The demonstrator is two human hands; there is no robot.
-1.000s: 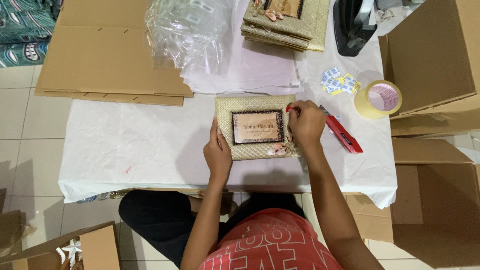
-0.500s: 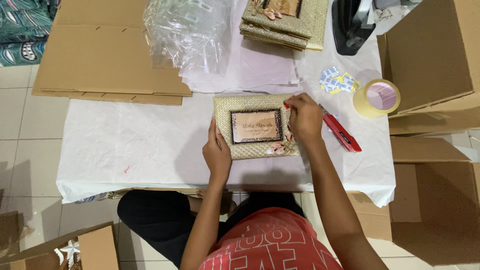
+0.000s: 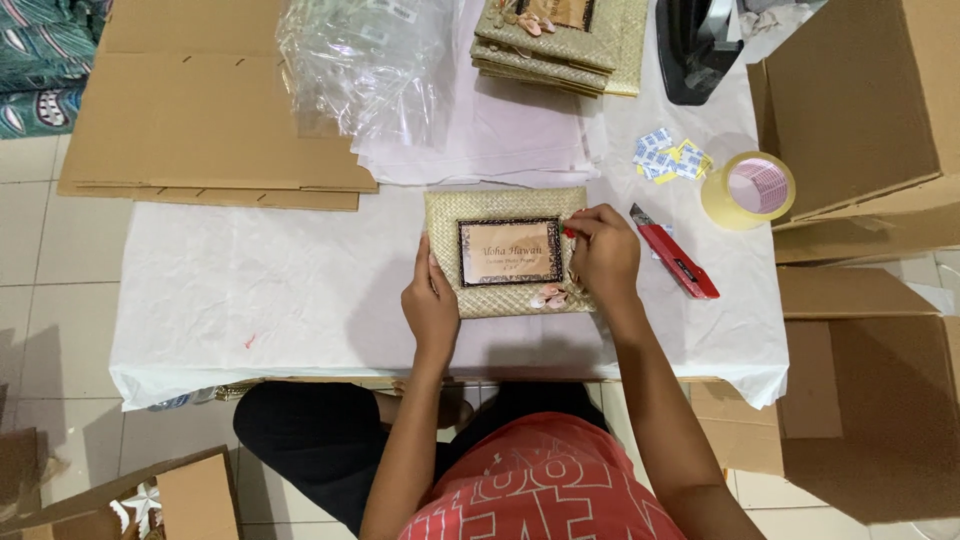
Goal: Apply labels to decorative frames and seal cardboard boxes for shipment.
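A woven straw photo frame [image 3: 500, 205] with a dark inner border and small shells at its lower right lies flat on the white-covered table [image 3: 250, 290]. My left hand [image 3: 430, 300] grips the frame's left edge. My right hand [image 3: 603, 255] rests on its right edge, fingertips pinching something small and red at the inner border. A red utility knife [image 3: 675, 262] lies just right of my right hand.
A roll of clear tape [image 3: 750, 188] and small blue-and-yellow packets [image 3: 668, 158] sit at the right. A stack of similar woven frames [image 3: 560, 40], clear plastic bags [image 3: 365, 60] and white paper lie at the back. Cardboard boxes [image 3: 860, 100] flank the right, flat cardboard [image 3: 200, 120] the left.
My hands and the frame have stayed almost still; my right fingertips have shifted slightly along the frame's right border.
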